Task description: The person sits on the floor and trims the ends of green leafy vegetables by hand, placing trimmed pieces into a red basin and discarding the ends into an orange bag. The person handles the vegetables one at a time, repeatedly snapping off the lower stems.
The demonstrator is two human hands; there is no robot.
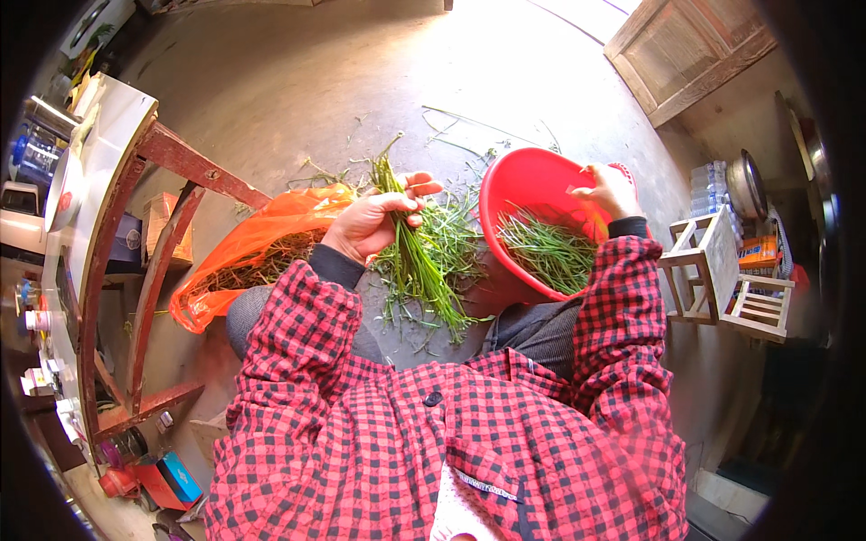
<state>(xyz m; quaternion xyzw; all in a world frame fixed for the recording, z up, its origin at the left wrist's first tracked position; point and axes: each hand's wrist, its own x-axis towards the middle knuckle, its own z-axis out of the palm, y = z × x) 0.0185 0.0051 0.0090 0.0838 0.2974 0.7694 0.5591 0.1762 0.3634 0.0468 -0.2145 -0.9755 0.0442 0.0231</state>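
Observation:
A bunch of long, thin green stalks (413,253) is in my left hand (379,216), held between the thumb and fingers. Its leafy ends hang down toward the floor between my knees. My right hand (612,193) is over the far right rim of a red plastic bucket (517,172), thumb and forefinger apart, with nothing clearly seen between them. Cut green stalks (548,250) lie inside the tilted-looking bucket. Beneath the bunch, loose green trimmings (450,237) cover the floor. Left of my left hand, an orange plastic bag (270,223) holds brownish plant stems (264,260).
On the left stands a table with a red wooden frame (193,162) and cluttered top. A cardboard box (169,226) is under it. Small wooden stools (703,267) stand at the right, near packed plastic bottles (708,186). A wooden door (683,57) is at the upper right.

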